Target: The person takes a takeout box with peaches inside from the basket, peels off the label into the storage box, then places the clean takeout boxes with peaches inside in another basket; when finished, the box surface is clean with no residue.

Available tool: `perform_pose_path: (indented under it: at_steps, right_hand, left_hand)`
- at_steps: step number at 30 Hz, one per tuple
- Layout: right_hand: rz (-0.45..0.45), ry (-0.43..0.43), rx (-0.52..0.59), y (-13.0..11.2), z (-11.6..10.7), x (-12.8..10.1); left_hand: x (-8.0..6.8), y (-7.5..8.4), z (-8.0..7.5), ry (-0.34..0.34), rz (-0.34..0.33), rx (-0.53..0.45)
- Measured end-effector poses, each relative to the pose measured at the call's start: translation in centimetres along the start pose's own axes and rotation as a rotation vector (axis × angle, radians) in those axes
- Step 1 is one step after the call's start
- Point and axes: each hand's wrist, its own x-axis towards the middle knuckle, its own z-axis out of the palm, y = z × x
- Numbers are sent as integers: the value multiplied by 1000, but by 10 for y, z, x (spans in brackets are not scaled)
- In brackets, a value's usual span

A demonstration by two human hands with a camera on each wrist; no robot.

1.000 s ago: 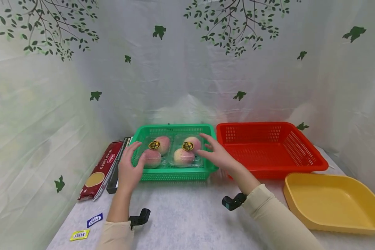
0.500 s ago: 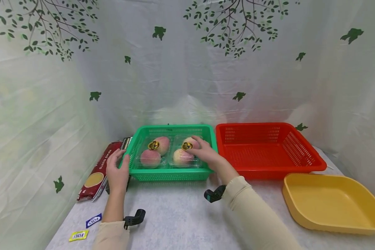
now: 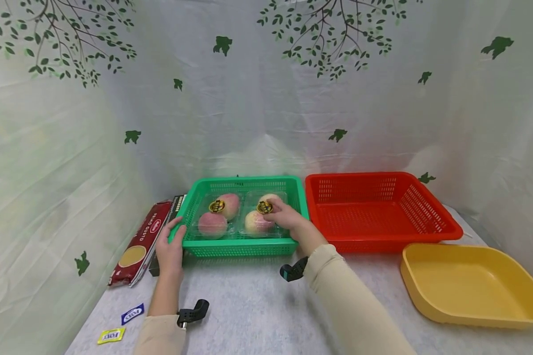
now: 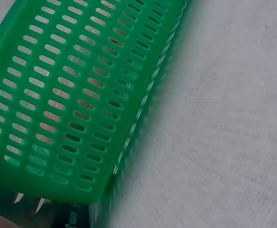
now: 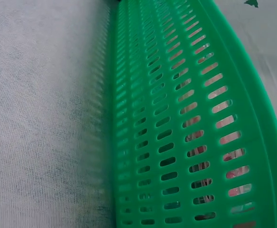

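A green slotted basket (image 3: 244, 180) stands mid-table and holds a clear fruit pack (image 3: 219, 218) with several pink-yellow fruits, two of them with yellow stickers. My left hand (image 3: 171, 245) is at the basket's front left corner, thumb over the rim and fingers on the outside. My right hand (image 3: 287, 220) reaches into the basket, its fingers curled over the right half of the pack. The left wrist view shows only the basket wall (image 4: 67, 95) from outside. The right wrist view likewise shows the basket wall (image 5: 176, 118), with fruit visible through the slots.
A red basket (image 3: 382, 209) touches the green one on the right, with a yellow tray (image 3: 471, 288) in front of it. A red spaghetti pack (image 3: 137, 244) and a dark box (image 3: 165, 236) lie left of the green basket. Two small sachets (image 3: 132, 313) are near the front left edge.
My left hand left the fruit pack and moved out to the basket's front left corner. My right hand moved left and down onto the pack's right half.
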Motion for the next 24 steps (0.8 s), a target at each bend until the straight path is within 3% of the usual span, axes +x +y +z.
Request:
perform_pose_path:
  at_steps: [10, 24]
  right_hand:
    - [15, -4, 24, 3, 2, 6]
    - [68, 123, -36, 2, 3, 1]
  left_hand:
    - [1, -2, -2, -12, 12, 43]
    - [0, -1, -7, -49, 35, 132]
